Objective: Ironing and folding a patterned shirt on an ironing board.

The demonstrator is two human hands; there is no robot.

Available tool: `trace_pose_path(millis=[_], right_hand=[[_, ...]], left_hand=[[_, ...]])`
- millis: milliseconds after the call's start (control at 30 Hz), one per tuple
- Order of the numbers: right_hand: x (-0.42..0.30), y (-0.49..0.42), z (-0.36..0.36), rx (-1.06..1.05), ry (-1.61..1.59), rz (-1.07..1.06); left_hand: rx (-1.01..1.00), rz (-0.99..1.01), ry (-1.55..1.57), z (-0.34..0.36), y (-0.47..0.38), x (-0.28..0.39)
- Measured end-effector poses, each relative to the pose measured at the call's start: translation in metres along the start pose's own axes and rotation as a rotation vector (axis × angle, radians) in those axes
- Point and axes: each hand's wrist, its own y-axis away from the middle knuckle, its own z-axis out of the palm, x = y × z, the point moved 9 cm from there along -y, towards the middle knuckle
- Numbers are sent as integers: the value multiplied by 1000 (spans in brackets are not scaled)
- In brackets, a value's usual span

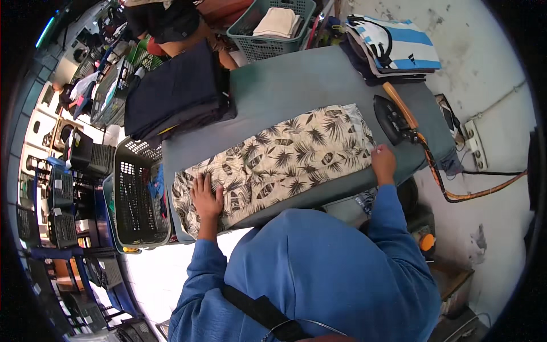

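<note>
A cream cotton-looking garment [295, 154] with a dark palm-leaf print, perhaps trousers or shorts, lies folded lengthwise across the grey padded ironing table [273, 81]. My left hand [207, 196] rests palm down on its left end, fingers spread and holding nothing. At the opposite end, the fingers of my right hand [383, 164] are closed on the garment's edge. Just beyond that hand, a black iron [389, 119] with a wooden handle [401, 104] sits on the table. Its cord, wrapped in orange and black, runs off to the right.
Dark folded clothes [175, 87] are stacked at the table's left. More folded clothes, topped by a blue-and-white striped jersey [410, 42], lie at the far right. A plastic basket [141, 231] adjoins the left edge. A person [171, 25] stands beyond, near another basket [260, 49]. A power strip [475, 143] is on the wall.
</note>
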Motion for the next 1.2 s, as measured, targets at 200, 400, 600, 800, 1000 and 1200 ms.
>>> trace_pose_path(millis=[200,400,600,800,1000,1200], right_hand=[[-5,-12,10,-58,-60,-27],[-100,40,-46,213,-273,-691],[-106,88,-19,41,-227,-869],[-101,90,-34,12,-296,-862],[-53,35,-24,29,-396,-361],[-56,24,4,-272,-247,-173]], left_hand=[[10,-96,192,2,-8,-13],[285,42,568,-41,-52,51],[-99,334,804,-12,-70,231],[-173,822,392,40,-49,377],[-324,771,228,84,-79,384],[-197,636,497,54,-93,383]])
